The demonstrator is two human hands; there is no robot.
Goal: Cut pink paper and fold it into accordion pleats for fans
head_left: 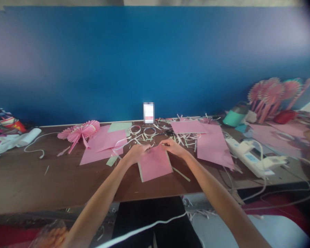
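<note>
A pink sheet of paper [156, 165] with pale strips along its side edges lies on the brown table [67, 186] in front of me. My left hand [138, 152] is closed at its far left corner, fingertips pressed on the paper. At the far right corner my right hand [173, 146] pinches the edge, the fingers bent down over it. Just beyond my hands are two rolls of tape [150, 131] among cut paper strips. A pale strip [181, 174] lies by the sheet's right side.
Folded pink paper fans [84, 133] and pink sheets [103, 148] lie left; another pink sheet [214, 146] lies right. A power strip [248, 156] with cables, a green container [235, 115] and upright fans [271, 91] stand farther right. A lit phone [148, 113] leans against the blue wall.
</note>
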